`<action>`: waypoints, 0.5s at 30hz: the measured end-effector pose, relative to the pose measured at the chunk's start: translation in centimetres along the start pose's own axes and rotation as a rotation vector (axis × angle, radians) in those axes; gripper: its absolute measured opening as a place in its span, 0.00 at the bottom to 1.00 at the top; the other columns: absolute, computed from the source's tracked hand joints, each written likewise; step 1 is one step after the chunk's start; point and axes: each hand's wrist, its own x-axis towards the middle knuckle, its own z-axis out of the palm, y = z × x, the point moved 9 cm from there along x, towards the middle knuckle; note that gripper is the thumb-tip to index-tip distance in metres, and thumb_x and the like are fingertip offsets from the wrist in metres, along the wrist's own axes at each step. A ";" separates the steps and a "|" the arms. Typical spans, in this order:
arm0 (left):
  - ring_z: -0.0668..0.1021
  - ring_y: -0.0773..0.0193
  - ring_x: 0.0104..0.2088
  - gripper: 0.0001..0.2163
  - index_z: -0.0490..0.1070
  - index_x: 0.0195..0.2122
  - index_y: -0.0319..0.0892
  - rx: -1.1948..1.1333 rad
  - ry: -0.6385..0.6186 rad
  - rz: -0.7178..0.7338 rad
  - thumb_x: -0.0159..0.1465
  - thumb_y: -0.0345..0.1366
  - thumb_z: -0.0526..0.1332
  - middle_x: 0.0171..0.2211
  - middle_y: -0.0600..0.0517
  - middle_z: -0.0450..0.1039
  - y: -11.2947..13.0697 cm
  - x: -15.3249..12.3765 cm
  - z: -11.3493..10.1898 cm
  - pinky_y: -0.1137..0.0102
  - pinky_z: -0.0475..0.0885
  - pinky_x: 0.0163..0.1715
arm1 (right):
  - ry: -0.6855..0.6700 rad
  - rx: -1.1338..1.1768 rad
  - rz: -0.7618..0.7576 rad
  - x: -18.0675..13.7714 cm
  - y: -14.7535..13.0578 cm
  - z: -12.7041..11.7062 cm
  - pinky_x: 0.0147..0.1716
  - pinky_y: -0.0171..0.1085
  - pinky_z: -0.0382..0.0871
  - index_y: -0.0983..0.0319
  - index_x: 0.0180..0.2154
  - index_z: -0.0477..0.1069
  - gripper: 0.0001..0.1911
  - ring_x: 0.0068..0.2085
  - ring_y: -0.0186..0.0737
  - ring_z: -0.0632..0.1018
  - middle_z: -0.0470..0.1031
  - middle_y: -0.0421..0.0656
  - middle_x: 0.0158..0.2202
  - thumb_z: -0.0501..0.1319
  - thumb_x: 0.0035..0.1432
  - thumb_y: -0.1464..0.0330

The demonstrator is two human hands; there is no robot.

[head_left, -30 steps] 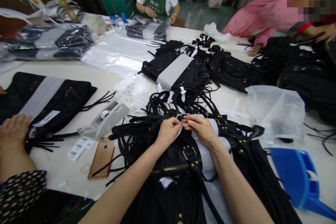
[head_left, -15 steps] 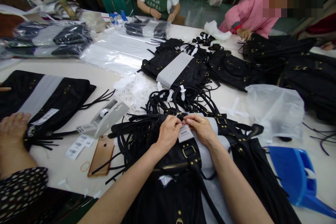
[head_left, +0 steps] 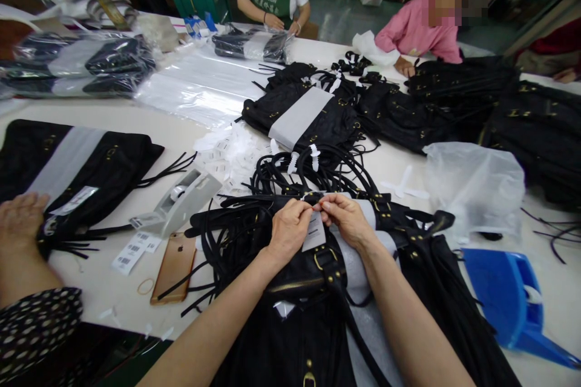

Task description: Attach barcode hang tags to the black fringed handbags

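Over a black handbag [head_left: 290, 266] with brass buckles and a zipper, my two hands meet fingertip to fingertip. My left hand [head_left: 290, 228] pinches at the top of a white hang tag [head_left: 314, 234]. My right hand [head_left: 345, 219] is closed in a pinch at the same spot, against the left fingers. The tag dangles below the fingertips; its thin cord is too small to make out. Grey wrapping paper [head_left: 363, 314] lies across the bag, and black tassel cords [head_left: 213, 254] spread out to its left.
Left are a tape dispenser [head_left: 177, 201], a phone [head_left: 173, 269], barcode labels [head_left: 131, 254] and a co-worker's hand [head_left: 20, 221] on another black bag [head_left: 122, 157]. A blue tape dispenser [head_left: 499, 290] and plastic bag [head_left: 476, 187] lie right. Loose tags [head_left: 231, 151] and wrapped bags [head_left: 313, 109] lie ahead.
The hang tag has turned and looks narrower, while my hands keep pinching in nearly the same place. Across the table, the co-worker in pink has shifted left.
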 end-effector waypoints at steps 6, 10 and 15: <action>0.71 0.70 0.30 0.08 0.71 0.29 0.42 0.022 -0.017 0.023 0.60 0.31 0.53 0.28 0.54 0.68 0.0 -0.3 0.2 0.74 0.65 0.32 | 0.024 -0.070 -0.004 0.1 0.2 -0.1 0.21 0.30 0.63 0.63 0.29 0.71 0.09 0.22 0.28 0.70 0.74 0.39 0.24 0.66 0.43 0.66; 0.72 0.69 0.31 0.08 0.71 0.31 0.43 0.053 -0.045 0.011 0.60 0.32 0.52 0.29 0.54 0.68 -0.1 -0.3 0.6 0.74 0.66 0.33 | 0.013 -0.120 -0.007 0.1 0.2 0.3 0.21 0.30 0.63 0.63 0.28 0.72 0.09 0.22 0.28 0.70 0.73 0.38 0.23 0.65 0.43 0.65; 0.72 0.69 0.31 0.09 0.71 0.32 0.43 0.103 -0.069 0.027 0.61 0.33 0.51 0.29 0.54 0.69 -0.1 -0.3 1.0 0.74 0.66 0.34 | -0.008 -0.187 -0.016 -0.1 0.0 0.6 0.22 0.30 0.63 0.63 0.26 0.72 0.08 0.22 0.28 0.69 0.71 0.37 0.22 0.65 0.43 0.65</action>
